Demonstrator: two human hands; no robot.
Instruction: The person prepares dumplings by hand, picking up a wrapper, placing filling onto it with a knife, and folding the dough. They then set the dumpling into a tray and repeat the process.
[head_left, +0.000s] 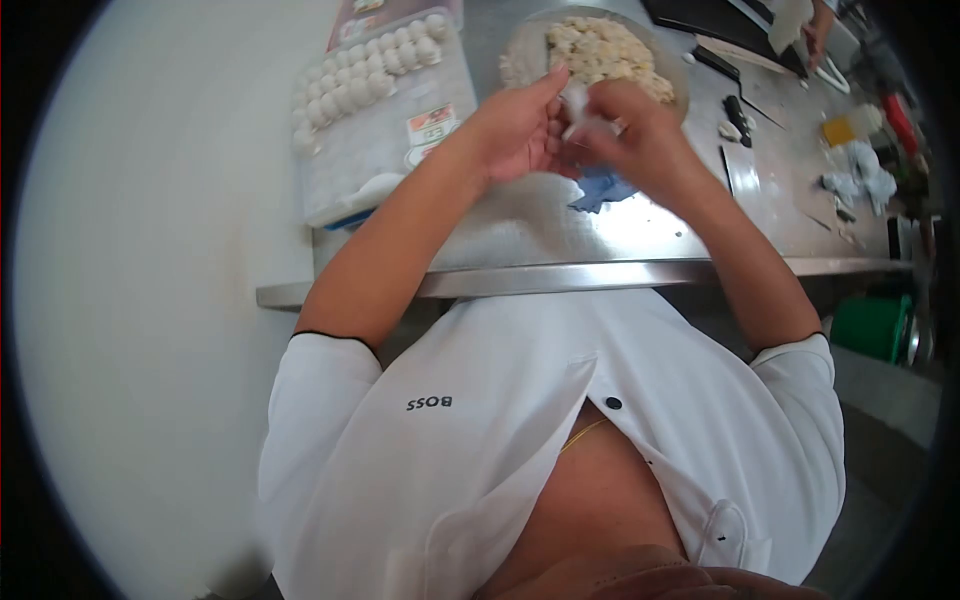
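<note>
Over the near side of a wide bowl (518, 50) of pale, lumpy filling (610, 50), both hands meet around a small white dough piece (575, 103). My left hand (520, 130) is turned palm up, with its fingers curled under the piece. My right hand (635, 120) closes on it from the other side; its fingers are smeared by motion. To the left lies a clear plastic tray (370, 150) with rows of round white dumplings (375, 65) at its far end. A crumpled blue cloth (603, 190) lies just below my right hand.
Knives (740, 165) and scraps lie on the steel table (520, 235) at the right, near a yellow bottle (850, 125) and a crumpled plastic bag (870, 175). Another person's hand (818, 35) is at the far right. A white wall (150, 250) borders the left; a green bin (870, 328) stands below right.
</note>
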